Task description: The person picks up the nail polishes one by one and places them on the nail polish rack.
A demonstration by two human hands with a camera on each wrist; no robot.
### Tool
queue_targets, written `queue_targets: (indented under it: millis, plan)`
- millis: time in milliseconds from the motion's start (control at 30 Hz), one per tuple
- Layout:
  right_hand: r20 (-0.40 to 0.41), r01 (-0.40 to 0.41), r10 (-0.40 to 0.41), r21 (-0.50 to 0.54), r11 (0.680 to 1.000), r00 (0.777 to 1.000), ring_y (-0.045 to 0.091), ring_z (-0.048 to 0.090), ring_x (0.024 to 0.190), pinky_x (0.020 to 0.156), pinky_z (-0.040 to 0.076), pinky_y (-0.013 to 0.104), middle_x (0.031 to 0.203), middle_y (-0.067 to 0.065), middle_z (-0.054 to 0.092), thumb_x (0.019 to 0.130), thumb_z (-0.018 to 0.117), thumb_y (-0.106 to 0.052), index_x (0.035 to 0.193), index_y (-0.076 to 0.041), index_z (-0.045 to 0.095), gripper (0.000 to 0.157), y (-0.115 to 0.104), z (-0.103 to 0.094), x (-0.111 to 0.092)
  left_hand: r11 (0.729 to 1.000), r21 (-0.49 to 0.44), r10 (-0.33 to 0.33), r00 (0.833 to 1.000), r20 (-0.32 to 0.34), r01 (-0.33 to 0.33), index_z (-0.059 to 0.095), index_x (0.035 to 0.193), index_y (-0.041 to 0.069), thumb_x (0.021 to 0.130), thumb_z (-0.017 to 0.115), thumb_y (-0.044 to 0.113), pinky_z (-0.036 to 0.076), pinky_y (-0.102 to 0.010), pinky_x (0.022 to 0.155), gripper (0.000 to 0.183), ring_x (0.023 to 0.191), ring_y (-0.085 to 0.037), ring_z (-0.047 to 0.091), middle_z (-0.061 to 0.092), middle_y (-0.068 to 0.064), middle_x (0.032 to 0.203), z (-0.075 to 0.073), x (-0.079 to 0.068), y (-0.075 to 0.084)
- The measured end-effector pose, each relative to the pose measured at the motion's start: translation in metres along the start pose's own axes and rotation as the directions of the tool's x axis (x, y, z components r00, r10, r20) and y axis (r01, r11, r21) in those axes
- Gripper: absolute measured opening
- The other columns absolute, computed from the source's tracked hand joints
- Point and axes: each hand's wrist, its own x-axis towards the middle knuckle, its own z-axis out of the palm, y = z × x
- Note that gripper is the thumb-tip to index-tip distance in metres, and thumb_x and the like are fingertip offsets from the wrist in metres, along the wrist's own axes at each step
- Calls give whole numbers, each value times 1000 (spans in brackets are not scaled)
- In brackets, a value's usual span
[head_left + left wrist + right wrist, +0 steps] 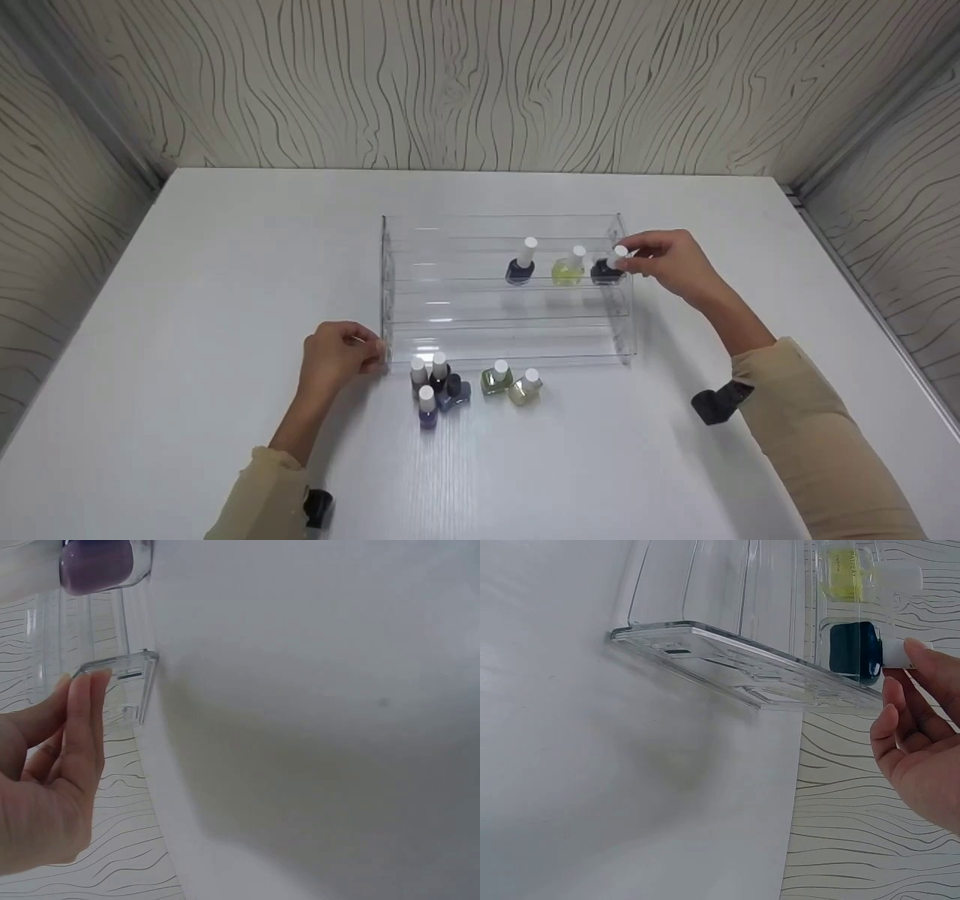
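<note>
A clear acrylic tiered rack point(450, 304) stands on the white table. My right hand point(673, 264) pinches the white cap of a dark nail polish bottle point(604, 272) at the right end of an upper tier; in the right wrist view this bottle point(849, 651) looks dark teal. Beside it on the same tier stand a yellow nail polish bottle point(567, 273) and a dark blue one point(520, 271). With thumb and fingers, my left hand point(337, 358) pinches the rack's front left corner, and the left wrist view shows its fingertips point(101, 677) on the clear side panel.
In front of the rack, a purple bottle point(427, 417), a grey-blue bottle point(455, 397) lying tilted and two more white-capped ones cluster at the left. A green bottle point(496, 380) and a pale one point(524, 390) are to their right. A wood-patterned wall point(465, 82) rises behind the table.
</note>
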Motion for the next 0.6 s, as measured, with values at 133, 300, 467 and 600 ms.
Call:
queue_targets:
  millis: [133, 300, 467, 600]
  plan:
    - [4, -7, 7, -3, 1000, 1000, 14, 53, 76, 61, 43, 21, 93, 12, 61, 83, 67, -19, 111, 1, 62, 35, 1, 0, 0, 1000, -4, -9, 1000, 4, 9, 66, 79, -5, 78, 64, -2, 51, -23, 51, 3, 53, -12, 59, 61, -7, 64, 0, 0, 0]
    - [2, -2, 2, -3, 1000, 1000, 13, 54, 77, 61, 44, 21, 94, 11, 62, 83, 67, -18, 112, 1, 62, 34, 1, -1, -1, 1000, -5, -15, 1000, 4, 15, 66, 79, -5, 78, 64, -2, 51, -23, 51, 4, 53, -12, 59, 61, -8, 65, 0, -1, 0]
    - [-8, 19, -18, 15, 1000, 1000, 11, 55, 75, 61, 44, 20, 96, 11, 62, 84, 66, -15, 111, 0, 63, 31, 2, -3, -4, 1000, -3, -15, 1000, 8, 15, 66, 78, -5, 78, 64, -1, 50, -22, 51, 4, 53, -12, 59, 61, -8, 65, -1, -1, 1]
    - [-10, 29, -28, 28, 999, 1000, 10, 55, 76, 61, 45, 19, 100, 12, 61, 84, 65, -13, 111, 0, 63, 30, 4, -4, -7, 1000, -11, -7, 1000, 3, 7, 66, 77, -5, 77, 64, -1, 50, -22, 50, 4, 52, -12, 59, 61, -7, 64, 0, 0, 1]
